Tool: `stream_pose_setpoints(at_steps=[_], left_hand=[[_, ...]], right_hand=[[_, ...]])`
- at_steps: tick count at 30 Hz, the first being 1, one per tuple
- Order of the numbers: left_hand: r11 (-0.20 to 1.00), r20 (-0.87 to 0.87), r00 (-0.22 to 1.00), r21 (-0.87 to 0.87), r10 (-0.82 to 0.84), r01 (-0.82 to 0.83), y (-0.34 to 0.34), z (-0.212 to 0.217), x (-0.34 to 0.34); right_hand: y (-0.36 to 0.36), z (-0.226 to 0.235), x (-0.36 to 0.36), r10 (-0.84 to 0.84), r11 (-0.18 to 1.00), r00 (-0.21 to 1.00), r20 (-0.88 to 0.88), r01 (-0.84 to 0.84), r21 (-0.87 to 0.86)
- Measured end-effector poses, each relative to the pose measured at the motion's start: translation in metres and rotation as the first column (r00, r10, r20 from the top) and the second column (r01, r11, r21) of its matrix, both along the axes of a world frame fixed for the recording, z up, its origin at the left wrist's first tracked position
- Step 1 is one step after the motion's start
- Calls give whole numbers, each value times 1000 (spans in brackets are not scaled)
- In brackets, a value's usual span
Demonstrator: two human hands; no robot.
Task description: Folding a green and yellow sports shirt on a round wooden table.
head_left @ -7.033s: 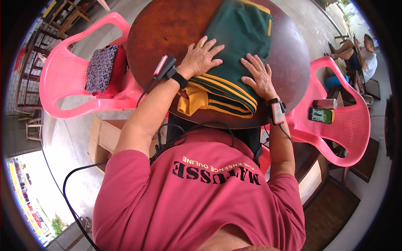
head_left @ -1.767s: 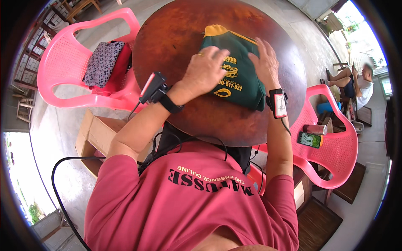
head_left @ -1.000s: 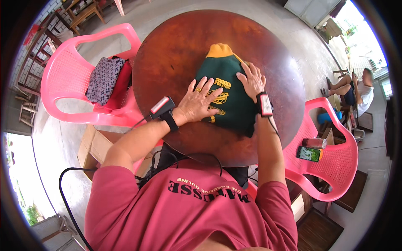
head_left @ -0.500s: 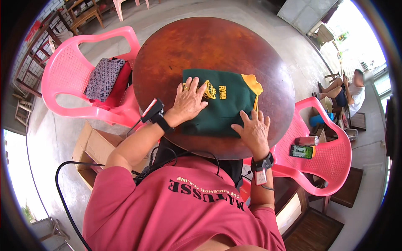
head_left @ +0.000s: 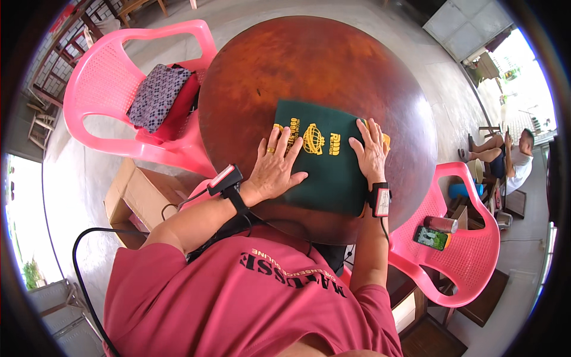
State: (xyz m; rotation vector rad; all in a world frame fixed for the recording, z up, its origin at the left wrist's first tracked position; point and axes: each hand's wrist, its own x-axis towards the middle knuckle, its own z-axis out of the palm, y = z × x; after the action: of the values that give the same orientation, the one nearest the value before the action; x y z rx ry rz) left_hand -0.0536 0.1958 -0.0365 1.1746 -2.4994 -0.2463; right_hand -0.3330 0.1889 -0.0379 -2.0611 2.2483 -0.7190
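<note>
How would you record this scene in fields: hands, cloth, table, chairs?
Left hand: open, on left side of folded yellow-printed dark-green fabric garment
Right hand: open, on garment's right side
Support: round, glossy brown table
Left chair: pink plastic armchair holding grey patterned cloth and red cloth
Right chair: pink plastic armchair holding lit rectangular phone and reddish cylindrical container

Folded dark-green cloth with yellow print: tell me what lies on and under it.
The bare left hand and bare right hand rest partly on the folded cloth. It lies on the round, glossy brown tabletop; the patch beneath is covered and cannot be seen.
</note>
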Motion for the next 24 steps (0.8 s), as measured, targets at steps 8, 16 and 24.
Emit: stream_pose_setpoints(at_steps=[8, 16, 24], left_hand=[[1000, 24, 1000, 27, -4, 4, -4, -8, 2], [990, 97, 993, 136, -61, 47, -51, 24, -3], [988, -37, 996, -131, 77, -81, -101, -9, -55]], right_hand=[[3, 7, 7, -49, 997, 999, 0, 49, 53], [22, -1, 24, -206, 978, 978, -19, 206, 31], [26, 0, 28, -274, 962, 959, -71, 275, 1]])
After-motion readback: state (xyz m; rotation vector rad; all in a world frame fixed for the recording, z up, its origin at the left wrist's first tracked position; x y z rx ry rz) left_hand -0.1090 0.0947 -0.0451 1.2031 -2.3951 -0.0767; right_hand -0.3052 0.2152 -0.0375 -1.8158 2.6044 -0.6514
